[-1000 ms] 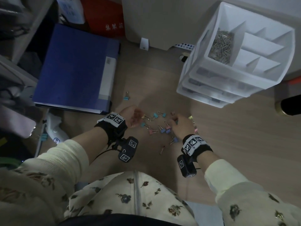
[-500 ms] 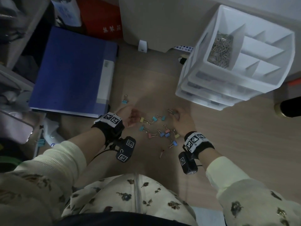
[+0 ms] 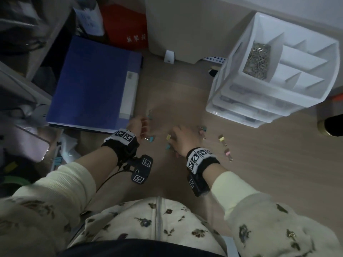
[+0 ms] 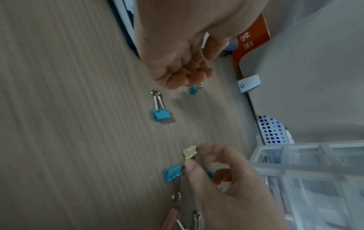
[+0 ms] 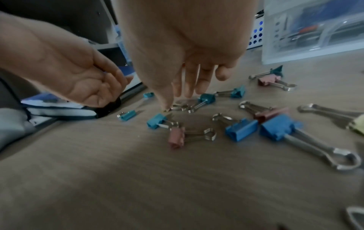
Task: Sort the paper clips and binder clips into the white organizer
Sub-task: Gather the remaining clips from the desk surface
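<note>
White organizer (image 3: 278, 101) stands far right on the wooden desk (image 3: 259, 182), silver paper clips (image 3: 258, 61) filling 1 compartment. Coloured binder clips (image 5: 242, 130) lie scattered; right hand (image 3: 181, 140) pinches a yellow clip (image 4: 189, 152); left hand (image 3: 138, 126) loosely curled, holding nothing, beside the blue binder (image 3: 92, 82).

Dim, soft indoor light; motion blur, grain and wide-angle edge warping throughout.

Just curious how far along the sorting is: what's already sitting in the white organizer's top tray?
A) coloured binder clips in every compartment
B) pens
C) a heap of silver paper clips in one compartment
C: a heap of silver paper clips fills one compartment of the white organizer; the other compartments look bare.
</note>
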Demonstrator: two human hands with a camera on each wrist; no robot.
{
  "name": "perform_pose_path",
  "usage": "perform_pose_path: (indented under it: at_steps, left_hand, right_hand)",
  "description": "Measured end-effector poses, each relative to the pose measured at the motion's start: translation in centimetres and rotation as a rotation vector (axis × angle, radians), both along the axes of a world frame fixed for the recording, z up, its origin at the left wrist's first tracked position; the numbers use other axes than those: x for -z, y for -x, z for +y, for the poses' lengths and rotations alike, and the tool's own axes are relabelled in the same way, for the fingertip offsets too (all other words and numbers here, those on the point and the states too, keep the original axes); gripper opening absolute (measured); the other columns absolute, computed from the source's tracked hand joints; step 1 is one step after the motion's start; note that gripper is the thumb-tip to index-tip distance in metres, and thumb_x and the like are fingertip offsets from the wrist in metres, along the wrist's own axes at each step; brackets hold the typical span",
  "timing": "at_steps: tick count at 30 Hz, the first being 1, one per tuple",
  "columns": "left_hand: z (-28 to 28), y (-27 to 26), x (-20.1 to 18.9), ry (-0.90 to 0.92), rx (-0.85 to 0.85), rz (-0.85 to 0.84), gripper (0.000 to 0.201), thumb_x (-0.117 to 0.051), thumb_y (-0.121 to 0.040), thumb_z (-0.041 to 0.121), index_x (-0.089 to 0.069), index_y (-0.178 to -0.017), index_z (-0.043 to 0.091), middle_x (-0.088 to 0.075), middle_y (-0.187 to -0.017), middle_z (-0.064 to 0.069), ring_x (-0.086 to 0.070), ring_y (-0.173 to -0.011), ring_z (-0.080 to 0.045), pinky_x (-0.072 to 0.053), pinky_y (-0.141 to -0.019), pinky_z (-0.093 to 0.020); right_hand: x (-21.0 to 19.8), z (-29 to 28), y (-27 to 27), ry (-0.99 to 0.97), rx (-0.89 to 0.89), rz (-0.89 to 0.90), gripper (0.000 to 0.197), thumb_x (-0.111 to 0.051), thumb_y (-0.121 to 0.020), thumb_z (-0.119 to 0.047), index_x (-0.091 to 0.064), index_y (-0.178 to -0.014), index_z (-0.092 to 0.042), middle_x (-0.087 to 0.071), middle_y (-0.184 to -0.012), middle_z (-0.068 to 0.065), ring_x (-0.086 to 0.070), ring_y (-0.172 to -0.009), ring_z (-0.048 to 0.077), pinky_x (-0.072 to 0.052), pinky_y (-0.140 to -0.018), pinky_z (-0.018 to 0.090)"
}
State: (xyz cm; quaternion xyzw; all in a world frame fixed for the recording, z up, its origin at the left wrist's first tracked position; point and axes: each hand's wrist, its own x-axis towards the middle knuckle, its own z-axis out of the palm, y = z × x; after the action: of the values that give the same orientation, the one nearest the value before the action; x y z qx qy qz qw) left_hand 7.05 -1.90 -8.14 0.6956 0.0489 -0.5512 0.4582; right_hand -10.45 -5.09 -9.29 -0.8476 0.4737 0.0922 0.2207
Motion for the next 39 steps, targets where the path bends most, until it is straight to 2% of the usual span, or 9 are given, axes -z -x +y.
perform_pose_path:
  at_steps: [12,14,17,19,23,25,28,33,39]
  left_hand:
    - [-0.3,1.0,-0.3,0.048,0.115,0.048,0.025,-0.044,-0.097,0.019,-0.057,-0.076,0.012,-0.054,-0.062,0.001,-0.046,-0.057,-0.012,-0.037,-0.046,-0.02]
    - [-0.9,2.0,-0.6,0.063,0.175,0.05,0.031,-0.038,-0.1,0.02,-0.054,-0.075,0.011,-0.053,-0.064,-0.001,-0.047,-0.06,-0.012,-0.038,-0.044,-0.018]
    - [-1.5,3.6,-1.5,0.075,0.276,0.135,0.028,-0.037,-0.099,0.019,-0.051,-0.077,0.011,-0.053,-0.078,-0.004,-0.051,-0.067,-0.015,-0.04,-0.06,-0.023]
    - [-1.2,4.7,-2.2,0.093,0.327,0.291,0.027,-0.04,-0.098,0.023,-0.051,-0.077,0.011,-0.057,-0.073,-0.006,-0.054,-0.071,-0.018,-0.045,-0.071,-0.029]
    - [-0.6,6.1,-2.2,0.175,0.435,0.397,0.024,-0.043,-0.098,0.019,-0.062,-0.089,0.007,-0.067,-0.08,-0.008,-0.067,-0.071,-0.015,-0.055,-0.069,-0.028]
    - [-0.6,6.5,-2.0,0.153,0.405,0.406,0.02,-0.045,-0.097,0.013,-0.062,-0.091,0.004,-0.071,-0.079,-0.008,-0.069,-0.067,-0.014,-0.058,-0.064,-0.026]
    - [-0.4,7.0,-2.0,0.09,0.366,0.354,0.022,-0.041,-0.098,0.01,-0.057,-0.084,0.004,-0.069,-0.064,-0.006,-0.067,-0.056,-0.014,-0.055,-0.056,-0.022]
    - [-0.1,7.7,-1.7,0.035,0.361,0.268,0.022,-0.04,-0.098,0.011,-0.055,-0.082,0.007,-0.056,-0.077,-0.007,-0.055,-0.068,-0.016,-0.049,-0.071,-0.028]
    - [-0.5,8.6,-1.2,-0.001,0.358,0.216,0.023,-0.041,-0.096,0.012,-0.056,-0.08,0.007,-0.056,-0.077,-0.007,-0.054,-0.068,-0.017,-0.048,-0.069,-0.028]
  right_hand:
    - [-1.2,0.7,0.0,0.027,0.118,0.081,0.025,-0.058,-0.086,-0.025,-0.059,-0.108,-0.014,-0.06,-0.112,0.006,-0.055,-0.105,0.028,-0.036,-0.083,0.034]
    - [-1.9,0.8,-0.1,0.022,0.193,0.001,0.018,-0.055,-0.088,-0.022,-0.057,-0.105,-0.016,-0.065,-0.103,0.006,-0.059,-0.097,0.028,-0.039,-0.08,0.035]
    - [-3.0,1.2,-0.2,-0.042,0.304,-0.233,0.019,-0.045,-0.096,-0.032,-0.056,-0.103,-0.019,-0.069,-0.085,0.004,-0.066,-0.075,0.026,-0.047,-0.061,0.031]
    - [-3.6,1.5,-0.3,-0.14,0.328,-0.381,0.017,-0.046,-0.096,-0.03,-0.057,-0.105,-0.02,-0.069,-0.086,0.003,-0.067,-0.064,0.025,-0.053,-0.053,0.034]
    - [-3.3,1.6,1.2,-0.066,0.279,-0.439,0.02,-0.049,-0.095,-0.025,-0.06,-0.109,-0.015,-0.058,-0.105,0.004,-0.058,-0.094,0.021,-0.047,-0.081,0.034]
    - [-3.0,1.4,3.1,-0.004,0.374,-0.463,0.021,-0.048,-0.096,-0.027,-0.06,-0.108,-0.014,-0.056,-0.108,0.003,-0.054,-0.097,0.019,-0.044,-0.085,0.034]
    - [-2.1,1.0,7.0,-0.012,0.572,-0.369,0.021,-0.044,-0.097,-0.031,-0.056,-0.106,-0.017,-0.056,-0.108,0.004,-0.057,-0.091,0.021,-0.045,-0.082,0.035]
    - [1.2,1.0,11.3,-0.131,0.53,0.025,0.043,-0.054,-0.088,-0.038,-0.049,-0.121,-0.009,-0.041,-0.135,0.01,-0.051,-0.112,0.034,-0.046,-0.091,0.042]
    - [2.0,1.3,11.3,-0.15,0.46,0.115,0.011,-0.057,-0.082,-0.019,-0.054,-0.084,-0.009,-0.057,-0.091,0.01,-0.06,-0.089,0.029,-0.046,-0.069,0.032]
